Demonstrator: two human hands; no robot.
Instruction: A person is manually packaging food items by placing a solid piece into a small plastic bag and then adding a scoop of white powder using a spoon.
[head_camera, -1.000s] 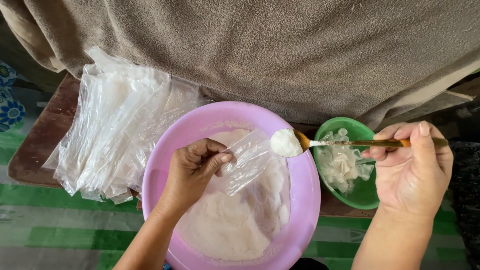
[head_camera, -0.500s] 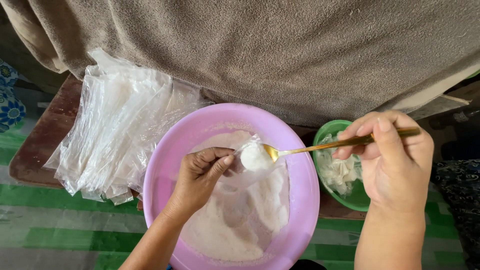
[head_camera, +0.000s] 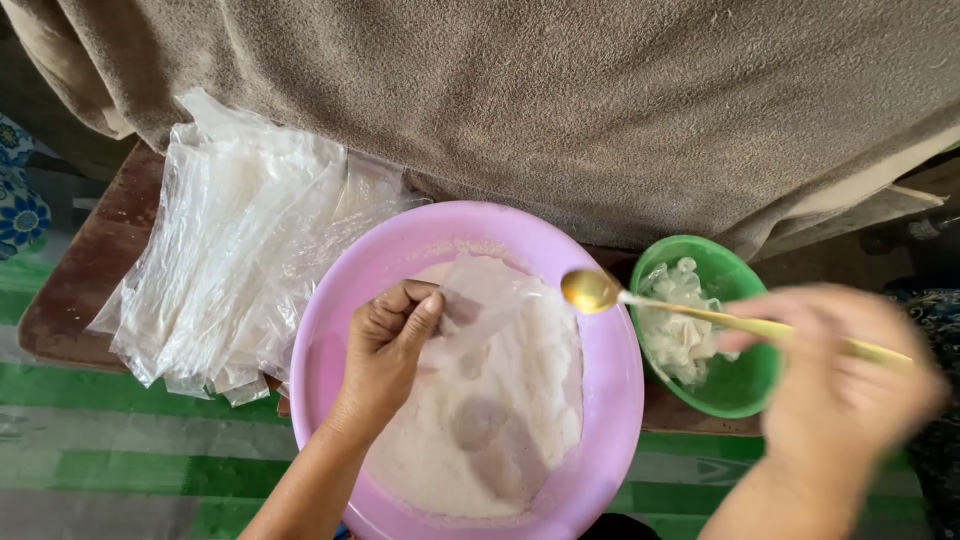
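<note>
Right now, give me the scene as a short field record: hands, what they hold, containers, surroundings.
left hand: over the pink basin, pinching a small clear plastic bag by its mouth
right hand: motion-blurred, holding a gold spoon by the handle
spoon: bowl looks empty, above the basin's right rim
pink basin: holds white powder
green bowl: right of the basin, holds small filled clear bags
bag stack: empty clear bags, left of the basin
backdrop: brown-grey cloth
</note>
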